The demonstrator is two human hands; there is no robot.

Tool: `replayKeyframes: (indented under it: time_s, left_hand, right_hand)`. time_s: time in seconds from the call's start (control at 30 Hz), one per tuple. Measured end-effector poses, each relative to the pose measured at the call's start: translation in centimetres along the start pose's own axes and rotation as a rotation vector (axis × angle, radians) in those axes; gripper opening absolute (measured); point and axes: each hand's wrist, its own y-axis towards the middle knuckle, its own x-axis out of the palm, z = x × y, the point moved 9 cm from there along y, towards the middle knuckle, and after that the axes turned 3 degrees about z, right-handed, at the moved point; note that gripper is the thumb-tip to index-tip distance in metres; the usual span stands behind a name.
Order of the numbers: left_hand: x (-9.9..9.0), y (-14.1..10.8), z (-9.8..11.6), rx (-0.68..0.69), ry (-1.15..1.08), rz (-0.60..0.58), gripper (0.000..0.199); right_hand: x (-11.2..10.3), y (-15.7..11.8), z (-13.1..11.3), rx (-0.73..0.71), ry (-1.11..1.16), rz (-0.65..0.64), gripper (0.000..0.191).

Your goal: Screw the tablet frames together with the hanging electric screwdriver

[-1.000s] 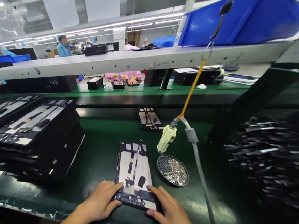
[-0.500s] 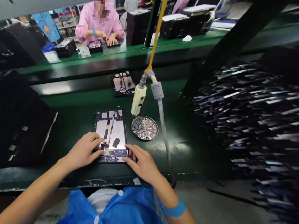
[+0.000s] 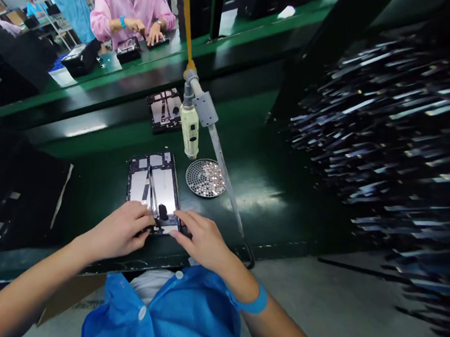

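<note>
An opened tablet (image 3: 162, 182) lies on the green bench before me, its inner side up, with silvery panels, a dark ribbon strip and a small black piece (image 3: 163, 212). At its lower left corner is my left hand (image 3: 122, 228), fingertips curled in and closed; whatever they pinch is hidden. My right hand (image 3: 204, 241) holds the tablet's lower right edge between thumb and fingers. Beyond the right hand sits a round perforated dish (image 3: 199, 186) with many small shiny screws. A pale electric screwdriver (image 3: 189, 130) hangs nose down just above the dish.
A grey jointed arm with a yellow cable (image 3: 206, 109) reaches over the bench (image 3: 264, 156). Another opened tablet (image 3: 163, 110) lies farther back. Dark stacks stand left (image 3: 23, 190) and right (image 3: 385, 133). Across the bench a person in pink (image 3: 124, 7) handles devices.
My view has shifted, so the bench things appear farther left and higher. My left fingers have curled in more at the tablet's lower left. My right hand stays at its right edge.
</note>
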Motion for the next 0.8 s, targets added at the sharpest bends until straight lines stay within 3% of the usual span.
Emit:
replayKeyframes:
  time_s: [0.27, 0.47, 0.57, 0.7, 0.8]
  left_hand:
    - [2.5, -3.5, 1.6, 0.093, 0.045, 0.269, 0.038]
    - [2.8, -4.0, 1.1, 0.141, 0.022, 0.311, 0.043]
    - [3.2, -3.9, 0.8, 0.113, 0.010, 0.343, 0.040]
    - [3.5, -4.6, 0.4, -0.002, 0.035, 0.486, 0.035]
    - [4.0, -4.5, -0.7, -0.095, 0.060, 0.513, 0.031]
  right_hand:
    - [0.1, -0.4, -0.2, -0.033, 0.021, 0.002, 0.040]
    - [-0.3, 0.0, 0.2, 0.002, 0.100, 0.011, 0.035]
    - [-0.2, 0.0, 0.8, 0.055, 0.157, 0.020, 0.031]
    - [-0.7, 0.2, 1.2, 0.110, 0.235, 0.069, 0.026]
    - [-3.1, 1.8, 1.3, 0.136, 0.258, 0.242, 0.024]
